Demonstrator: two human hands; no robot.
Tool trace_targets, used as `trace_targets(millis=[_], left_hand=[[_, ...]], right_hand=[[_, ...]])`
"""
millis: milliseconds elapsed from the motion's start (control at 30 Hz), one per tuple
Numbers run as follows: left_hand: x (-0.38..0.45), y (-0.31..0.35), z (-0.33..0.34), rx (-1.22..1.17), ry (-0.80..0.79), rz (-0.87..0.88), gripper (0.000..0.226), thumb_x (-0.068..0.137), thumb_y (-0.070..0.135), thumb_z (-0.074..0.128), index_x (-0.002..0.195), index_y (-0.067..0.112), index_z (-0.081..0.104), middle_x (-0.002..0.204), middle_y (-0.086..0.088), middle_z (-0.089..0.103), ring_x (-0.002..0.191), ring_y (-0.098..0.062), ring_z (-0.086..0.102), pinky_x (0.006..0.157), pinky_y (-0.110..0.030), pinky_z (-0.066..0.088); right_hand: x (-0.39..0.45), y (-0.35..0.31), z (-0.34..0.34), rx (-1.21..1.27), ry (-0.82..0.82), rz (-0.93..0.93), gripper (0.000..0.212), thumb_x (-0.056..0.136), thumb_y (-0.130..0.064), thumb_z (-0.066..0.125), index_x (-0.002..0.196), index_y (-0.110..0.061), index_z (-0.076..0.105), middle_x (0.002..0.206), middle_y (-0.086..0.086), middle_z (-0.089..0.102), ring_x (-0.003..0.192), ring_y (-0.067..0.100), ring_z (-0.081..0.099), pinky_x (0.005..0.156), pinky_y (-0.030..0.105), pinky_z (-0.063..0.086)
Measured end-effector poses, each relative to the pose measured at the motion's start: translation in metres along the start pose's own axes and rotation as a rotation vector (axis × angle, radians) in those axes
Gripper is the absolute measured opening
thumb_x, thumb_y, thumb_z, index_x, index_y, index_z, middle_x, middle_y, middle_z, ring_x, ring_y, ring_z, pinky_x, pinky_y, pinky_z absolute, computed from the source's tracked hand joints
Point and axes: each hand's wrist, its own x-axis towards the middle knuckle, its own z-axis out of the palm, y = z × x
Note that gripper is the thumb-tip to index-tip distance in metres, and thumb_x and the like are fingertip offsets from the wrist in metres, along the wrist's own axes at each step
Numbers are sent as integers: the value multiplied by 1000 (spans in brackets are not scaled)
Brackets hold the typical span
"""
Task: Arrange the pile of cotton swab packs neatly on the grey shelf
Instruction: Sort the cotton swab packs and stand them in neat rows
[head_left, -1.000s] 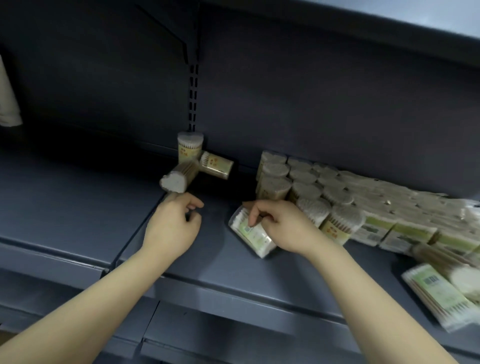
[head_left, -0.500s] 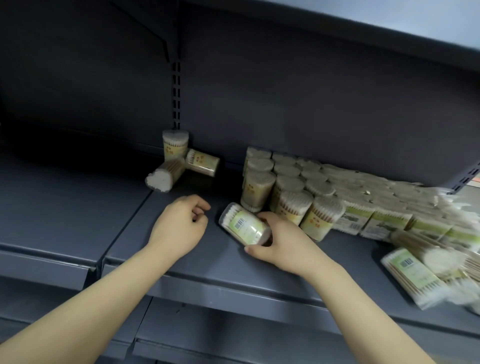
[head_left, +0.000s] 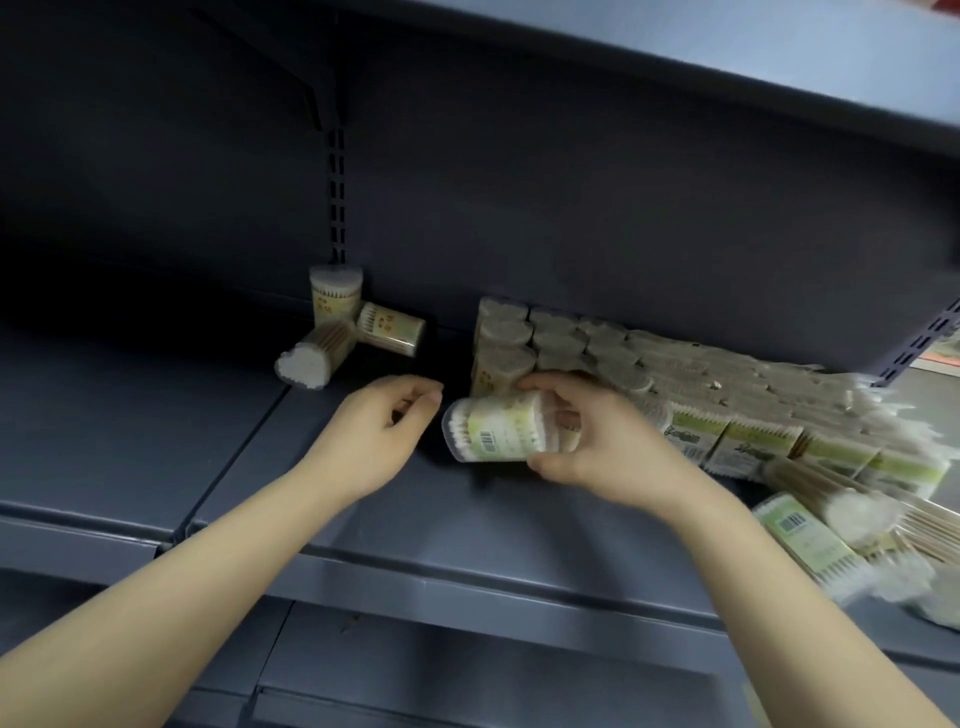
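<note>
The right hand grips a swab tub lying sideways just above the shelf, its swab end toward the left hand. That hand hovers just beside it, fingers loosely curled, holding nothing. Standing tubs sit right behind the right hand.

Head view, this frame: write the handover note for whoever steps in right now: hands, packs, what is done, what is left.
Right hand: grips a cylindrical swab pack, held on its side, in front of the upright rows.
Left hand: open, holds nothing, just left of that pack.
Done: rows of upright packs stand against the back wall of the grey shelf.
Left: stand the held pack in the rows; at far left one pack stands and two lie tipped; loose flat packs lie piled at the right edge.
</note>
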Motion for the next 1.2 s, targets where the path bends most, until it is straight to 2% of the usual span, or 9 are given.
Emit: trace_targets(millis=[133, 267, 333, 433, 533, 733, 867, 1067, 1200], left_hand=[[0, 3, 4, 50, -90, 90, 31, 92, 33, 49, 120, 22, 58, 105, 11, 57, 94, 2, 53, 73, 0, 36], [0, 6, 7, 141, -198, 229, 68, 75, 66, 54, 129, 26, 51, 113, 15, 57, 100, 4, 51, 77, 0, 34], [0, 9, 9, 155, -244, 286, 73, 67, 67, 47, 129, 29, 51, 113, 16, 57, 100, 6, 51, 79, -2, 36], [2, 14, 13, 139, -267, 287, 72, 64, 64, 52, 127, 27, 53, 109, 12, 59, 97, 4, 52, 82, -10, 41], [3, 16, 15, 128, -246, 243, 64, 66, 52, 62, 123, 22, 56, 104, 6, 60, 94, -3, 54, 85, -25, 46], [1, 19, 16, -48, -175, 133, 39, 72, 30, 76, 105, 32, 56, 93, 15, 62, 82, 0, 60, 75, -18, 50], [-1, 24, 19, -161, -159, 80, 38, 74, 24, 75, 95, 41, 50, 90, 13, 62, 72, -1, 62, 72, -24, 53], [-3, 26, 23, -133, -154, 46, 34, 72, 30, 76, 96, 38, 54, 82, 5, 63, 60, 1, 55, 67, -31, 52], [-4, 25, 26, -127, -130, 21, 29, 71, 34, 77, 93, 37, 57, 81, -4, 66, 61, -4, 54, 67, -36, 52]], right_hand=[[0, 3, -16, 48, -22, -30, 59, 67, 3, 69, 111, -33, 52, 109, -1, 64, 101, 15, 62, 90, 37, 50], [-1, 2, -25, 75, -82, -26, 58, 60, -8, 67, 106, -40, 52, 109, -3, 64, 102, 17, 62, 90, 44, 50], [0, 0, -28, 88, -101, -27, 57, 57, -10, 61, 105, -41, 53, 108, -3, 64, 101, 20, 62, 87, 46, 50], [5, 0, -29, 79, -115, -47, 60, 60, -3, 63, 104, -43, 51, 112, -3, 63, 105, 18, 60, 90, 42, 49], [11, 3, -30, 88, -118, -70, 69, 70, 11, 58, 112, -43, 47, 120, -4, 59, 112, 8, 56, 98, 27, 45], [16, 3, -32, 133, -13, -55, 46, 82, 6, 56, 120, -21, 52, 110, -12, 58, 95, -5, 56, 82, 6, 43], [19, 6, -31, 143, 72, -30, 40, 84, 6, 53, 120, -11, 56, 108, -8, 59, 95, 0, 57, 80, 3, 43], [23, 8, -26, 165, 163, -27, 29, 88, 0, 54, 112, -14, 63, 99, -12, 62, 86, -14, 55, 77, 0, 40], [27, 9, -23, 151, 181, -8, 24, 88, -4, 56, 106, -18, 65, 93, -17, 62, 84, -14, 55, 78, 1, 40]])
